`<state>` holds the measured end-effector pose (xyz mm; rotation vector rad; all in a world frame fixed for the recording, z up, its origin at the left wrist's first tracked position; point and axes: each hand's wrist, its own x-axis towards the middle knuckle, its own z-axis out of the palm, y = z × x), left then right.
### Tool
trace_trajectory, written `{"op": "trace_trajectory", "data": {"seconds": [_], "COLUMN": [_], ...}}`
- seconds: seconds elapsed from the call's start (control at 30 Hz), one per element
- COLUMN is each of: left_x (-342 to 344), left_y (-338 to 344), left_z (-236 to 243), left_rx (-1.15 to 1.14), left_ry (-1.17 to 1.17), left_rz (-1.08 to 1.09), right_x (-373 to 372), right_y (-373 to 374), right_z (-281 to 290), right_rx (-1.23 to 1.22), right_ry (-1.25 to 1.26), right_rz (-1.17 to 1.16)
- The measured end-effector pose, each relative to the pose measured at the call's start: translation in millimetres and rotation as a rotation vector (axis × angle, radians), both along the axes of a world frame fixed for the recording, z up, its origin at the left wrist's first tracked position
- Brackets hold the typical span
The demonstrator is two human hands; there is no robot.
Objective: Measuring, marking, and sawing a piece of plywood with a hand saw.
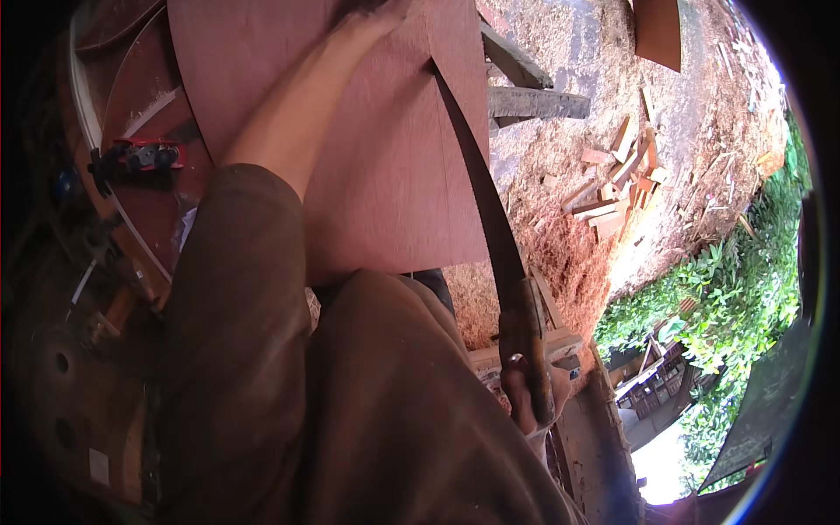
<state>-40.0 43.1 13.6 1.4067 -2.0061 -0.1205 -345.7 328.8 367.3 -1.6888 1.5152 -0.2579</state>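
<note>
Handsaw [499, 227] in right hand [520, 396], left hand [381, 19] on board [376, 184], its grip unclear, offcuts [624, 173] rightward, red tool [150, 157] left

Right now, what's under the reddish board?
Two gray beams meet the right edge of the board and seem to run beneath it; sawdust shows past its near edge. What lies under its middle can't be seen; the board covers it.

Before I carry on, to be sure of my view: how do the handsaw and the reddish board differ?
The handsaw is dark and narrow; the board is reddish and broad. The handsaw is gripped by the right hand, while the board lies under the blurred left hand.
</note>
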Motion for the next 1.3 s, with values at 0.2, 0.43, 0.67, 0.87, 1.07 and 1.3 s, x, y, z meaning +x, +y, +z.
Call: {"op": "trace_trajectory", "data": {"seconds": [0.2,0.43,0.67,0.87,1.07,1.3], "left_x": [2,6,8,5,7,6], "left_y": [0,-9,-9,-5,-8,-7], "left_z": [-5,-15,-18,-13,-30,-25], "left_rx": [0.035,-0.116,-0.059,0.017,-0.041,-0.172], "left_ry": [-0.011,0.082,0.017,-0.037,-0.008,-0.017], "left_rz": [-0.021,-0.03,0.015,0.032,0.025,0.036], "right_x": [76,90,62,0,73,82], "right_y": [-104,-135,-73,2,-98,-109], "right_z": [-168,-235,-114,3,-188,-242], "right_rx": [0.259,0.117,0.272,0.237,0.287,-0.029], "right_ry": [-0.314,-0.376,-0.23,-0.122,-0.342,-0.254], "right_rz": [-0.26,-0.304,-0.346,-0.23,-0.34,-0.19]}}
